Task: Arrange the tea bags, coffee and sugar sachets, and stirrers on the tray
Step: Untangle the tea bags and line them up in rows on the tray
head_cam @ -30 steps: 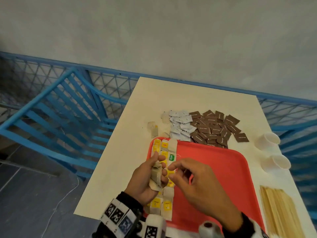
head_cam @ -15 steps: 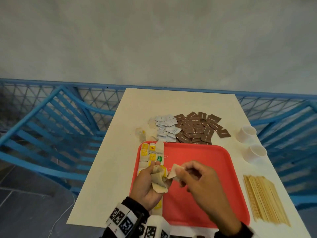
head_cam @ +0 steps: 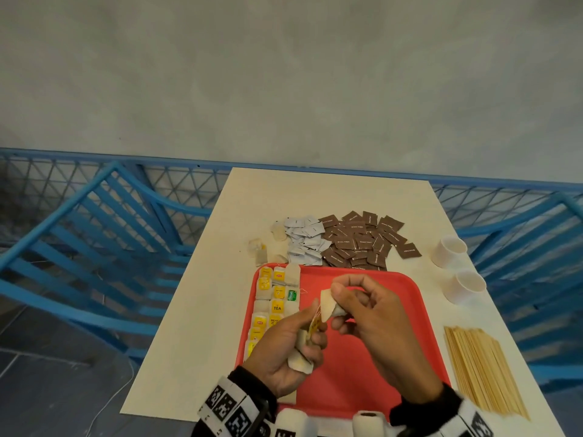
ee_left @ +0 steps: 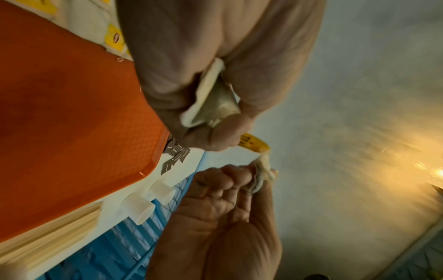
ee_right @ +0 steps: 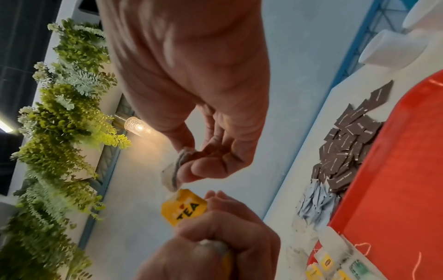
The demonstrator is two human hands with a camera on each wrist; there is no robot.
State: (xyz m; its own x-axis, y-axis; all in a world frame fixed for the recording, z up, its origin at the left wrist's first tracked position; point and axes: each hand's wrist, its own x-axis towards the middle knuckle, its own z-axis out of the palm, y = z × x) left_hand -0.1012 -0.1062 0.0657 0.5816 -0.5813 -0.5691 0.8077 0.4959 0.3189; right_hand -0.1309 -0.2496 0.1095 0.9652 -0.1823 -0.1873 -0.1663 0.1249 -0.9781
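Observation:
My left hand [head_cam: 295, 337] grips a small bunch of tea bags [head_cam: 299, 357] above the red tray [head_cam: 372, 383], with a yellow tea tag [ee_right: 184, 209] sticking out past the thumb. My right hand [head_cam: 353, 302] pinches one pale tea bag [head_cam: 328, 305] just above the left hand; the bag [ee_left: 262, 168] hangs from the fingertips. Rows of tea bags [head_cam: 274, 298] lie along the tray's left side. White sachets [head_cam: 304, 241] and brown sachets [head_cam: 362, 241] are heaped on the table behind the tray. Wooden stirrers [head_cam: 482, 370] lie right of the tray.
Two white paper cups [head_cam: 449, 250] [head_cam: 467, 287] stand at the table's right edge. A few loose tea bags [head_cam: 258, 250] lie on the cream table [head_cam: 195, 326] left of the sachets. Blue railings [head_cam: 94, 247] flank the table on both sides.
My right hand has drawn one tea bag up and away from the bunch in my left hand. The view has shifted, so the table sits more centred.

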